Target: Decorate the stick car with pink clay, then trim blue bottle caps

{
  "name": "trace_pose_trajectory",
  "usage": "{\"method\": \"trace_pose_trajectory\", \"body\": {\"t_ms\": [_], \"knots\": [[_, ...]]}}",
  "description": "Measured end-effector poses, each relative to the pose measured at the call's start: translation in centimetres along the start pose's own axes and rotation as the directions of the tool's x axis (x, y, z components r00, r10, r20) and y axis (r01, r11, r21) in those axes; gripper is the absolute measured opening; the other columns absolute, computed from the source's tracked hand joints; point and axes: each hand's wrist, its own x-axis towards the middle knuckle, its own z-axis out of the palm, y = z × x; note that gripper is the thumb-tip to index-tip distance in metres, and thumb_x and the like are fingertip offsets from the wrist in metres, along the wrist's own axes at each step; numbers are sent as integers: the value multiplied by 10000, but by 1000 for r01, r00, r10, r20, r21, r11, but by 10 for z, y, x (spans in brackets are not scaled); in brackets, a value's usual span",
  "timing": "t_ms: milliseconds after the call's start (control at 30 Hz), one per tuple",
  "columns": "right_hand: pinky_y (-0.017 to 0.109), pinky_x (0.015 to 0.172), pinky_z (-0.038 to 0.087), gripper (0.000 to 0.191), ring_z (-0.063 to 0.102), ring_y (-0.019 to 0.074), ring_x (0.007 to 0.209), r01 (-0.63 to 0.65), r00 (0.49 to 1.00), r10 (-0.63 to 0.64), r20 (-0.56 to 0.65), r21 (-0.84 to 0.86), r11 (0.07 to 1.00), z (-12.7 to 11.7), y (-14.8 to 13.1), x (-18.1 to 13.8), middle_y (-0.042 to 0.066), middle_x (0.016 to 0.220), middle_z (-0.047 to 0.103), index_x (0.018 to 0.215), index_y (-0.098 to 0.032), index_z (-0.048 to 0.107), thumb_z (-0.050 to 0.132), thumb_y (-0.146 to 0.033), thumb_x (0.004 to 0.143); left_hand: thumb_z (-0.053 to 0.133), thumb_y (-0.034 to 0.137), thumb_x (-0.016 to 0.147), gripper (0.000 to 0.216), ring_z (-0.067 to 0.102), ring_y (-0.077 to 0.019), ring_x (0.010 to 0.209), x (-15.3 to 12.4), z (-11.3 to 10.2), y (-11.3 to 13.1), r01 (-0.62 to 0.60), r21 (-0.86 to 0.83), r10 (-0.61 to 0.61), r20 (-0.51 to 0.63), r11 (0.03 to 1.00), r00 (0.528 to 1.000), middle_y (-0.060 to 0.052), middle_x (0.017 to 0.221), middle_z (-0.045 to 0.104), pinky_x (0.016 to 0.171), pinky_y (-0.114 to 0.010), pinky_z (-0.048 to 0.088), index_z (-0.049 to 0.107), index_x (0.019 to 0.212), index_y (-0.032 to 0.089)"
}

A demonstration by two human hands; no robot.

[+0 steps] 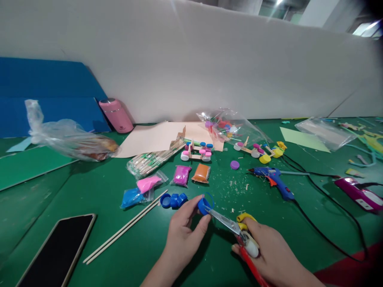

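Observation:
Between the thumb and fingers of my left hand [187,227] is a blue bottle cap [204,206], with a thin blue strip curling up from its rim. My right hand [266,247] grips a pair of scissors [225,221] with yellow and red on the handles. The tip of the metal blades meets the cap's edge; whether it is inside the rim I cannot tell. Just left of the cap, several more blue bottle caps [174,200] lie in a row. Two wooden sticks [125,229] rest side by side to the left of my left hand.
A blue glue gun [273,179] lies at right, its black cord trailing near my right hand. Small wheeled cars [196,153], clay packets [181,175] and a bundle of sticks [155,158] sit farther back. A phone [58,251] lies front left; a pink bottle [116,115] leans behind.

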Motion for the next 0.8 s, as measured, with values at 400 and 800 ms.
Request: {"method": "trace_pose_trajectory", "body": {"t_ms": [400,800], "knots": [[251,508,323,247,529,185,580,6,1000,-6,12,8,1000,-1,2,2,20,674,586,720,-219,416,463,-459,759,638,177,680,323,625,-152,797,2,0,8,278,-417,-264,93,865,960,-31,892,673,744,-253,491,597,998,210],[246,503,313,270,497,180,584,9,1000,-10,15,81,997,-3,2,0,11,689,575,738,-221,417,529,-465,715,667,145,662,232,599,-91,750,3,2,9,419,-620,-418,156,664,895,13,781,639,712,-178,451,605,881,186]]}}
